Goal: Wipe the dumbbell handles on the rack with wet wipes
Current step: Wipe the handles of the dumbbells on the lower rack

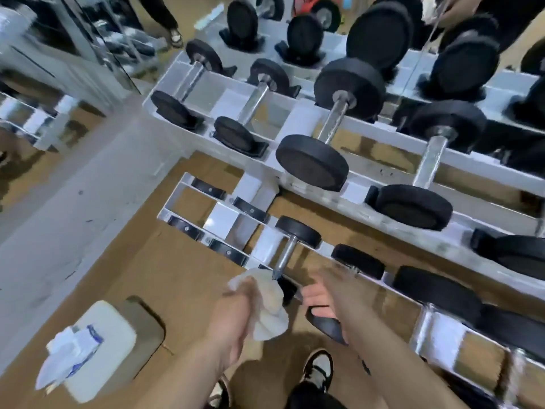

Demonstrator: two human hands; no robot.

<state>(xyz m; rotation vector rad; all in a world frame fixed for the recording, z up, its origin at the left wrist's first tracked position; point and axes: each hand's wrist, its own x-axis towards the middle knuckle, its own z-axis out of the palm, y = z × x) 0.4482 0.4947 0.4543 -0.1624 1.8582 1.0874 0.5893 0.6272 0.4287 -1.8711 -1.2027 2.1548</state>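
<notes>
A small dumbbell (298,233) lies in the lower tier of the white rack (224,215), its chrome handle (285,255) running toward me. My left hand (236,314) grips a crumpled white wet wipe (269,305) right at the near end of that handle. My right hand (320,302), blurred, is just right of the wipe, its fingers curled on a black dumbbell head (326,324) at the rack's near rail. The upper tier holds larger dumbbells, one with a chrome handle (333,121) in the middle.
A pack of wet wipes (70,352) lies on a white block (112,338) on the brown floor at lower left. My shoes (318,370) stand below the hands. A mirror behind the rack reflects the dumbbells and a person's legs (165,16).
</notes>
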